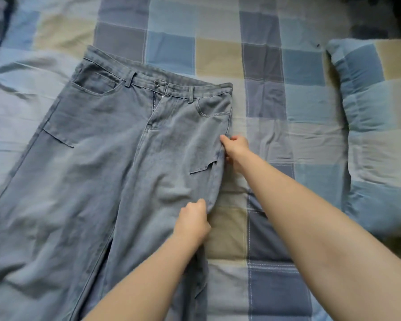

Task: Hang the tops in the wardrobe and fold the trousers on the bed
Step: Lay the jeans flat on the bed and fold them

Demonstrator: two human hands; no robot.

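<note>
The jeans [116, 163] lay face up across the bed [264, 66], waistband toward the far edge, legs running off the near edge of view. Both hands worked the same outer seam: the right hand [235, 150] pinched it below the pocket, the left hand [192, 222] gripped it nearer the near edge, fingers seemingly curled under the cloth, though that was hard to see. The risk: with the hands so close together, lifting here could leave the long leg dragging, twisting the fold and bunching the quilt.
</note>
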